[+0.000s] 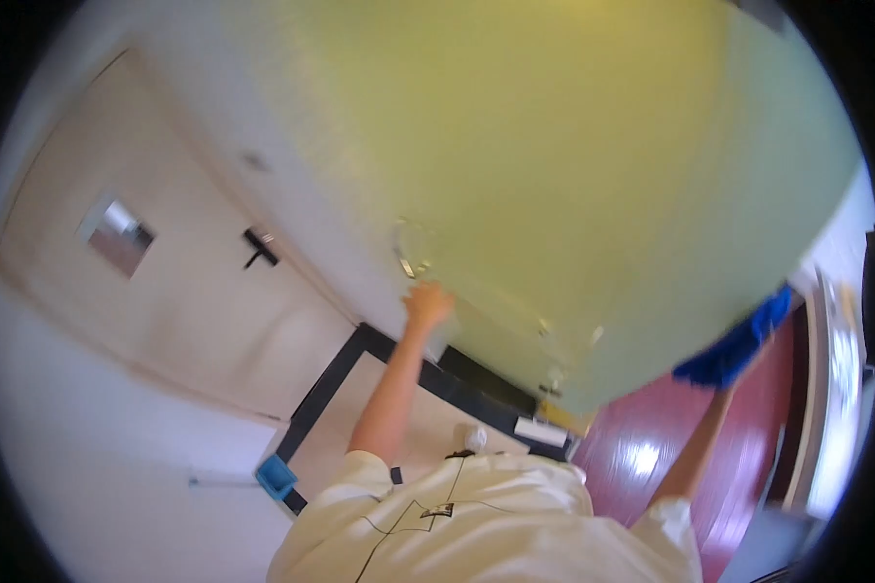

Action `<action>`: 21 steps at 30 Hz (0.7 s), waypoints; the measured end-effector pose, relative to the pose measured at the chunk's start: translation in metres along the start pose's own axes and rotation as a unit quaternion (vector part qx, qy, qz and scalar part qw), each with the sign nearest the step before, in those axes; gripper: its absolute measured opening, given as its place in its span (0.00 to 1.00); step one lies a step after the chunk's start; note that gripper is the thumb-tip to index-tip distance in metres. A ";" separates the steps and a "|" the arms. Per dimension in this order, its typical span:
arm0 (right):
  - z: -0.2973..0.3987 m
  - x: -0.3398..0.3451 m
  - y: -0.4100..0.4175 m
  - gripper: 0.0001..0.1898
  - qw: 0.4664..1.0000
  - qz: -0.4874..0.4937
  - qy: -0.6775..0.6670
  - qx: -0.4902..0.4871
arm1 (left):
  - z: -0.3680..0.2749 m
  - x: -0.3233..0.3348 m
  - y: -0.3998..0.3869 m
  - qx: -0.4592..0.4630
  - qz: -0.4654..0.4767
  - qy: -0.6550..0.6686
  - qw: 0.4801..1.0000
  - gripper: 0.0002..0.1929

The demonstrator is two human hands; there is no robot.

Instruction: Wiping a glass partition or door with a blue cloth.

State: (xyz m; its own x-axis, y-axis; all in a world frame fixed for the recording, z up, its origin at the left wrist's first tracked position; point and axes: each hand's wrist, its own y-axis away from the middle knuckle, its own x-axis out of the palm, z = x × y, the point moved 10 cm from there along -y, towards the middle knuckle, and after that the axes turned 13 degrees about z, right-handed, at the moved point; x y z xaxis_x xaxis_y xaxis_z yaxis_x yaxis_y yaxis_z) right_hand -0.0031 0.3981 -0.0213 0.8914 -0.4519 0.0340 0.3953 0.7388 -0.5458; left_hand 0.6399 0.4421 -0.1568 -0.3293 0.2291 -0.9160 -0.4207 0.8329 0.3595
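Observation:
A large yellow-green door or panel [554,182] fills the upper part of the head view, blurred by motion. My left hand [429,304] reaches up to it, just below a shiny metal handle [407,255]. Whether the fingers touch the handle or only the surface is too blurred to tell. Off to the right, my right hand [767,344] has hold of a blue cloth [736,346], which hides most of the fingers. The cloth is bunched against or close to the panel's edge.
A beige door [182,240] with a small window and a black lever handle [261,248] stands on the left. Below it is a blue long-handled dustpan [275,477]. Glossy red floor [627,437] shows at right, beside a pale-edged counter or shelf [820,408].

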 end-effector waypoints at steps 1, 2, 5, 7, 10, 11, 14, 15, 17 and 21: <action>0.001 -0.018 -0.014 0.23 0.997 0.000 0.058 -0.047 | 0.002 -0.005 0.001 0.020 -0.010 -0.012 1.000 0.25; 0.002 -0.027 -0.036 0.24 0.989 0.005 0.115 -0.093 | 0.007 -0.008 0.001 0.030 -0.020 -0.001 0.999 0.24; 0.073 0.019 -0.050 0.22 0.988 0.062 0.053 -0.134 | -0.005 -0.014 0.020 0.075 -0.043 0.015 0.996 0.24; 0.095 0.019 -0.068 0.21 0.987 0.042 -0.017 -0.155 | -0.030 -0.016 0.027 0.112 -0.070 0.032 0.991 0.25; 0.154 0.041 -0.067 0.22 0.984 -0.020 0.058 -0.170 | -0.051 -0.026 0.053 0.188 -0.176 0.085 0.962 0.28; 0.166 0.051 -0.063 0.23 0.987 -0.018 0.050 -0.152 | -0.056 -0.028 0.063 0.200 -0.197 0.101 0.954 0.29; 0.179 0.105 -0.044 0.25 0.972 0.055 0.168 -0.155 | -0.064 -0.024 0.072 0.197 -0.219 0.120 0.948 0.30; 0.162 0.120 -0.036 0.27 0.973 0.095 0.158 -0.139 | -0.059 -0.012 0.082 0.186 -0.200 0.123 0.954 0.30; 0.156 0.121 0.006 0.26 0.938 0.012 0.214 -0.274 | -0.066 0.000 0.098 0.191 -0.182 0.113 0.958 0.30; 0.024 0.128 0.065 0.29 0.965 0.071 0.235 -0.095 | -0.060 0.010 0.115 0.190 -0.170 0.108 0.961 0.30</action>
State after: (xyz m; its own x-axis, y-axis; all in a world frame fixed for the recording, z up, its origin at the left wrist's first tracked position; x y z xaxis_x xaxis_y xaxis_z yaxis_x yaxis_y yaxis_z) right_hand 0.1418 0.4004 -0.0328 0.7169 -0.5628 -0.4114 0.1896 0.7253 -0.6618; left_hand 0.5372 0.5095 -0.1143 -0.4129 -0.1657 -0.8956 -0.2095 0.9742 -0.0836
